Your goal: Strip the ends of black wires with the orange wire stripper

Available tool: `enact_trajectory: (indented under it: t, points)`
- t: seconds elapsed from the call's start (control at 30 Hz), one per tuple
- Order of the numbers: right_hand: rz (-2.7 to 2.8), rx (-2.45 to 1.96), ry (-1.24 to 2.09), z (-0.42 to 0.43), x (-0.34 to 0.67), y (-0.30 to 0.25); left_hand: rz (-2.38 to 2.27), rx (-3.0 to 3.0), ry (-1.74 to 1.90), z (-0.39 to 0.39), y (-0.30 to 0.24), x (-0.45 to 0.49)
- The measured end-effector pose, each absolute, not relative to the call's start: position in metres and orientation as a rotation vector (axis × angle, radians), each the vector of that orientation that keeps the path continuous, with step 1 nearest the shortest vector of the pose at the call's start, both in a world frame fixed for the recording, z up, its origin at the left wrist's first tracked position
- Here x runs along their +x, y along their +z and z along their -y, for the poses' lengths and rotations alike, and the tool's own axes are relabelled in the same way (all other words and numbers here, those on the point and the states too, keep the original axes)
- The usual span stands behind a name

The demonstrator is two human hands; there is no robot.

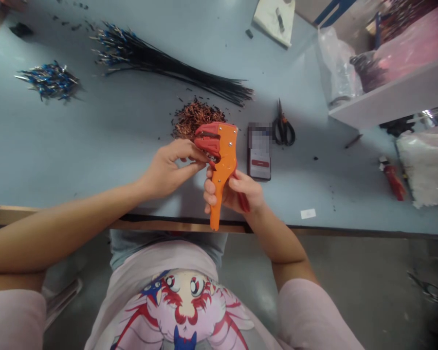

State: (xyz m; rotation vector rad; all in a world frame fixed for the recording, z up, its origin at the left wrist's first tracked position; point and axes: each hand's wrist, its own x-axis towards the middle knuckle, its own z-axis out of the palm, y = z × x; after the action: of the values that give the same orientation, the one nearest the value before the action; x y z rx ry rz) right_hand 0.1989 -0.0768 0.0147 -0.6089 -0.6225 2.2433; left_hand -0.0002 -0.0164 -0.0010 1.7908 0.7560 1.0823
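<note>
My right hand is wrapped round the handles of an orange and red wire stripper, held upright over the near part of the table. My left hand is beside the tool's red jaws, its thumb and fingers closed together near the lower jaw. Whatever lies between those fingertips is hidden. Behind the jaws is a heap of copper-coloured wire scraps mixed with small black bits. Farther back lies a long bundle of black wires with blue and metal ends at the left.
A small pile of blue-and-silver terminals lies at the left. Right of the tool are a phone and black-handled scissors or snips. A shelf with plastic bags stands at the right, a red object near it. A white pad lies at the back.
</note>
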Motion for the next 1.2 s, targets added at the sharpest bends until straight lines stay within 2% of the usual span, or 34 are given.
enact_trajectory:
  t: [0.97, 1.2]
  points:
    - [0.737, -0.627, 2.242, 0.081, 0.198, 0.015, -0.634, 1.752, 1.099, 0.019, -0.006, 0.002]
    - [0.777, -0.79, 2.201, 0.083, 0.197, 0.023, -0.674, 1.778, 1.107, 0.02, -0.004, 0.003]
